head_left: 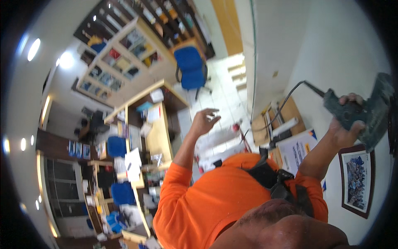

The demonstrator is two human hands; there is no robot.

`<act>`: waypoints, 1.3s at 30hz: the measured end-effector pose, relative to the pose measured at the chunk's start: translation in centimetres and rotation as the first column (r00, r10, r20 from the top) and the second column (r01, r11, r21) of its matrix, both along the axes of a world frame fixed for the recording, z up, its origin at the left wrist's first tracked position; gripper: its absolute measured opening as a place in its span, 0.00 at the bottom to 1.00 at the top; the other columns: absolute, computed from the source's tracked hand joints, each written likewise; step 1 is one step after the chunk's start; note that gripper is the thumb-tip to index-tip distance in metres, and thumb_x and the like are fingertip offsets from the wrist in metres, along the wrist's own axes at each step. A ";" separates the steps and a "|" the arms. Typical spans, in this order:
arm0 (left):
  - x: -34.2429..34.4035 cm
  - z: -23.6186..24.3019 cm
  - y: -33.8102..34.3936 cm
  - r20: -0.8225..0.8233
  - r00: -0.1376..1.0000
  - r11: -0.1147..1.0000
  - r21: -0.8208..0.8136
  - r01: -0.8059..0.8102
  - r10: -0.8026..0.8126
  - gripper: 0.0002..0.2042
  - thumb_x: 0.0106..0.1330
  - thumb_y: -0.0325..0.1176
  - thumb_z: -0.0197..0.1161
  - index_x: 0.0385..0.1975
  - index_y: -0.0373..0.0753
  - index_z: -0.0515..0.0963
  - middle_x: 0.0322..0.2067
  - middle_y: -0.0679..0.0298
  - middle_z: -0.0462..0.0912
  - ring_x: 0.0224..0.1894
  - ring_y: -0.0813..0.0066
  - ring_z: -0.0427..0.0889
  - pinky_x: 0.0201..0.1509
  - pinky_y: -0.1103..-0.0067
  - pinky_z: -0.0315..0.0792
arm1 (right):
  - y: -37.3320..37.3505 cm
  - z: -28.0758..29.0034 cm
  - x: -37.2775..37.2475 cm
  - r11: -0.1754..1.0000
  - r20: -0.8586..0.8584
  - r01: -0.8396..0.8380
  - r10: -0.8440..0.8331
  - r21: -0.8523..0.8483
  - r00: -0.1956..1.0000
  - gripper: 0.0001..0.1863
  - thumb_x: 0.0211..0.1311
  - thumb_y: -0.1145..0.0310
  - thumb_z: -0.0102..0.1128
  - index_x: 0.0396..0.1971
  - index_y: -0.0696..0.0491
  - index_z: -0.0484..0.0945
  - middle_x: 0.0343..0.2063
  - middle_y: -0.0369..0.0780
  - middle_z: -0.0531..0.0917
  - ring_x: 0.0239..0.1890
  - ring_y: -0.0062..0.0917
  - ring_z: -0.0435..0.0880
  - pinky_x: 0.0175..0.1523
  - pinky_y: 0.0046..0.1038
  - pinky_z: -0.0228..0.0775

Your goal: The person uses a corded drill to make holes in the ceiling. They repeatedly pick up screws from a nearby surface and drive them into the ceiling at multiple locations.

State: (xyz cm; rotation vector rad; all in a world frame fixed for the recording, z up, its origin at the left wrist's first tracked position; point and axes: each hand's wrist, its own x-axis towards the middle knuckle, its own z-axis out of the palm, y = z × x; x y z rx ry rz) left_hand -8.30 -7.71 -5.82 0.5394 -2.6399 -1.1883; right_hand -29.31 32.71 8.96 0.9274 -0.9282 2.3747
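Note:
My right hand (346,118) is wrapped round the body of a dark green, dusty electric sander (342,108), raised at the far right beside the white wall. The sander's wide flat base faces away from my palm; I cannot tell whether it touches the wall. A black power cord (290,92) leaves the tool's near end and loops down toward the floor. My left hand (204,121) hangs in the air at the middle, its fingers apart and curved, with nothing in them. Orange sleeves cover both my upper arms.
A framed group photo (357,181) hangs on the wall below the sander. Printed boards (295,151) and a white roll (285,128) lean near the wall's foot. To the left stand a wooden desk (159,132) with papers, blue chairs (190,68) and a display cabinet (120,62).

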 end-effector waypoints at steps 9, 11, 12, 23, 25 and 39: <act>7.1 -7.6 2.1 0.070 0.978 0.975 -0.115 -0.188 0.197 0.20 0.64 0.40 0.72 0.53 0.37 0.84 0.53 0.48 0.85 0.55 0.50 0.84 0.60 0.67 0.77 | -0.2 0.8 -2.7 0.979 -0.084 -0.138 0.152 0.152 0.985 0.39 0.47 0.59 0.83 0.62 0.40 0.72 0.52 0.44 0.77 0.57 0.40 0.71 0.57 0.48 0.65; 7.6 -8.6 2.9 0.108 0.974 0.979 -0.067 -0.193 0.199 0.19 0.64 0.38 0.72 0.52 0.38 0.84 0.51 0.49 0.86 0.52 0.52 0.86 0.56 0.67 0.78 | -0.9 1.2 -2.4 0.971 -0.080 -0.136 0.154 0.194 0.985 0.34 0.51 0.58 0.81 0.59 0.39 0.76 0.53 0.42 0.79 0.56 0.38 0.73 0.56 0.47 0.66; 7.8 -9.4 3.1 0.129 0.975 0.984 -0.035 -0.177 0.180 0.18 0.64 0.38 0.72 0.51 0.39 0.85 0.50 0.50 0.86 0.50 0.54 0.86 0.54 0.68 0.79 | -1.3 1.3 -2.2 0.971 -0.085 -0.127 0.147 0.200 0.986 0.31 0.52 0.57 0.79 0.57 0.40 0.78 0.53 0.40 0.80 0.55 0.38 0.74 0.56 0.47 0.67; 7.7 -15.7 8.4 0.257 0.960 0.993 0.052 0.103 -0.113 0.09 0.63 0.33 0.70 0.41 0.40 0.89 0.42 0.53 0.87 0.42 0.53 0.86 0.49 0.66 0.79 | -1.2 1.6 -2.5 0.976 -0.084 0.006 0.013 0.217 0.996 0.26 0.46 0.56 0.81 0.48 0.41 0.84 0.47 0.36 0.85 0.51 0.35 0.80 0.49 0.48 0.72; 7.1 -16.6 8.8 0.276 0.943 0.982 0.037 0.184 -0.187 0.10 0.65 0.34 0.69 0.43 0.43 0.89 0.46 0.54 0.86 0.46 0.51 0.84 0.54 0.64 0.78 | -1.4 1.6 -2.3 0.976 -0.073 0.021 -0.005 0.216 0.997 0.27 0.44 0.55 0.82 0.47 0.42 0.84 0.46 0.37 0.85 0.50 0.35 0.80 0.48 0.48 0.72; 5.0 -21.3 7.4 0.351 0.850 0.867 -0.167 0.469 -0.393 0.09 0.67 0.37 0.60 0.30 0.42 0.85 0.35 0.52 0.85 0.38 0.49 0.84 0.44 0.60 0.78 | 0.8 -1.6 -2.6 0.958 0.098 -0.224 0.210 0.178 0.973 0.44 0.51 0.54 0.81 0.65 0.48 0.66 0.48 0.47 0.76 0.52 0.38 0.74 0.53 0.48 0.69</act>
